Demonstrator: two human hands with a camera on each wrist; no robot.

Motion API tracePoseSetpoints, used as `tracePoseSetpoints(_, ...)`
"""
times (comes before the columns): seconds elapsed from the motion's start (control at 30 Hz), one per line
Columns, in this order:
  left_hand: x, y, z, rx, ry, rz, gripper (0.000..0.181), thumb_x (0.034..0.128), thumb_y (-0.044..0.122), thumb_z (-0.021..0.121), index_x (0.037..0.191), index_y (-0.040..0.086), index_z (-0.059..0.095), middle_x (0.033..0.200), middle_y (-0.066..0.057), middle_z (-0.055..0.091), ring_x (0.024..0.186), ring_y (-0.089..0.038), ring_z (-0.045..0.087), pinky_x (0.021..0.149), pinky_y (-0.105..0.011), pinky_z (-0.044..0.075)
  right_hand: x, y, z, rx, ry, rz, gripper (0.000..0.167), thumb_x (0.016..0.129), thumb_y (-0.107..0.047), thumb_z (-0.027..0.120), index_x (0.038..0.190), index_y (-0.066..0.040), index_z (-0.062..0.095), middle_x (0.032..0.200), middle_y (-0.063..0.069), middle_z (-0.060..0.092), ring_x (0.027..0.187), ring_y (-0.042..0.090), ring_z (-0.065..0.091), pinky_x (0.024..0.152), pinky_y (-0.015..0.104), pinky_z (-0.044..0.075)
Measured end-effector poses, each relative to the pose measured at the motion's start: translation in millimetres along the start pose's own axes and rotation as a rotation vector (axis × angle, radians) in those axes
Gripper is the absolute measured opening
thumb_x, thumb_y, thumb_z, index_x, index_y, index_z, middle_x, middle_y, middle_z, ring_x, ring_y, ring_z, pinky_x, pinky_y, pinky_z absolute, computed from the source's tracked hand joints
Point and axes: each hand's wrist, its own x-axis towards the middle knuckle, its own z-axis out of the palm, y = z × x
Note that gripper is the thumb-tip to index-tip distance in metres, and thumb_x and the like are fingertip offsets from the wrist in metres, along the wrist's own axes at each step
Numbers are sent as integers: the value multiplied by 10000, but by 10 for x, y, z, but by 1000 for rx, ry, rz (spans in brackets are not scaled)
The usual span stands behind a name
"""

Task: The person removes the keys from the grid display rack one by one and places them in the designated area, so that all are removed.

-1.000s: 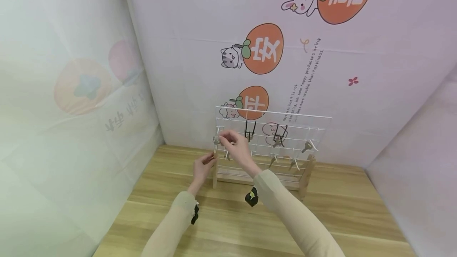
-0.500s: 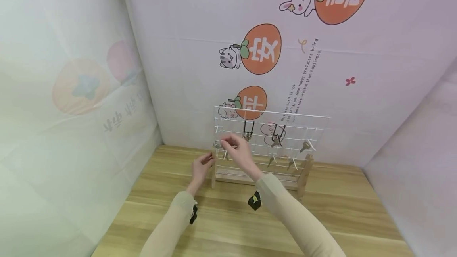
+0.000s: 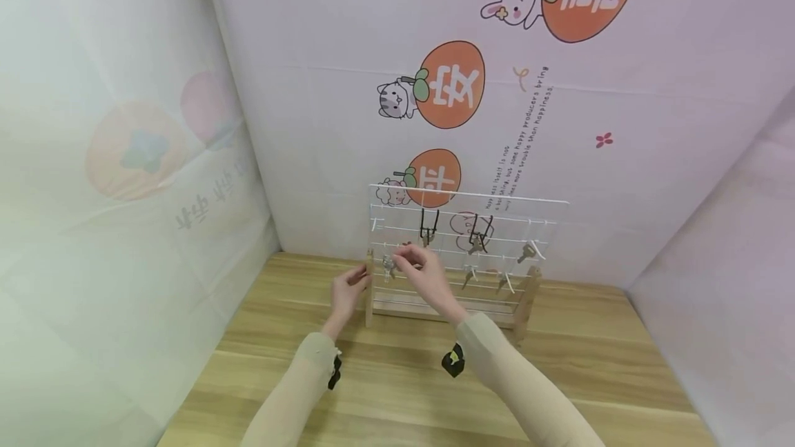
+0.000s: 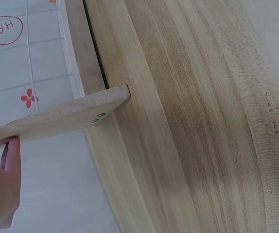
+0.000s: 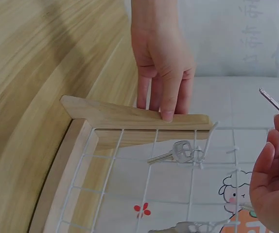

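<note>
Key (image 5: 271,100) pinched in R hand (image 3: 425,277), rt of L hand (image 3: 348,292), which grips rack side post (image 5: 139,115).

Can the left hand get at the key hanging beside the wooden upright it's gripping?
Probably not without letting go: the left hand grips the wooden upright, which stands between it and the hanging key. The key's front looks uncovered, though.

Long beige slvs (image 3: 528,385), blk wrist units (image 3: 453,364), R one w/ prob. yellow mark (image 3: 454,356)

a booth: printed cloth walls (image 3: 317,136) around a wood-grain tabletop (image 3: 397,392)
</note>
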Motion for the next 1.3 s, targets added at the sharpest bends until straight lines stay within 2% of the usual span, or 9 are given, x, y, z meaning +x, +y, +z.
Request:
tracePoseSetpoints(0.1,12,-5,-2,-1,-1,-9,367,887,-2,690,1242,-62,617,1264,-268,642,1138,-403,666,923,-324,609,-45,59,-27,-6,-1,23,143,972,-186,640,1032,-76,710,984,119,737,845,133,664,753,155,558)
tracePoseSetpoints(0.3,19,-18,0,7,10,3,356,885,4,698,1228,-63,629,1247,-268,652,1126,-394,673,907,-307,617,-134,195,-61,-23,-7,26,152,974,-186,637,1018,-60,708,957,153,738,836,216,679,703,158,541)
tracePoseSetpoints(0.47,15,-29,-1,11,18,13,341,882,-6,698,1215,-57,640,1232,-266,661,1118,-401,676,906,-316,617,-208,292,-70,-52,4,31,146,967,-186,646,1014,-65,712,930,121,742,819,199,680,692,162,543)
tracePoseSetpoints(0.67,21,-50,1,13,22,23,335,888,4,698,1213,-55,644,1223,-268,665,1113,-405,678,910,-334,616,-277,302,-65,-53,-12,27,157,963,-208,654,1026,-80,717,948,117,750,849,253,699,715,169,568)
tracePoseSetpoints(0.87,28,-61,13,7,24,32,327,884,-16,695,1203,-64,648,1211,-273,669,1103,-408,681,889,-314,622,-308,313,-65,-48,-19,32,163,967,-199,643,1042,-69,709,968,158,742,813,160,679,722,166,573)
tracePoseSetpoints(1.07,41,-69,16,15,34,40,321,878,-20,700,1195,-54,658,1196,-261,681,1086,-402,690,869,-299,627,-352,372,-64,-41,-4,48,145,952,-176,659,1026,-61,708,930,123,746,820,206,688,705,153,562)
tracePoseSetpoints(1.2,38,-61,18,29,39,48,317,879,-17,701,1190,-57,659,1192,-266,680,1079,-408,691,869,-318,628,-393,420,-60,-44,-3,69,121,950,-188,666,1006,-92,713,923,115,749,805,158,678,693,147,552)
tracePoseSetpoints(1.3,37,-56,18,28,32,41,326,875,-7,707,1193,-54,656,1199,-265,676,1082,-406,691,871,-318,626,-433,456,-52,-37,-5,79,105,952,-186,664,997,-105,713,931,117,751,822,204,688,687,149,549)
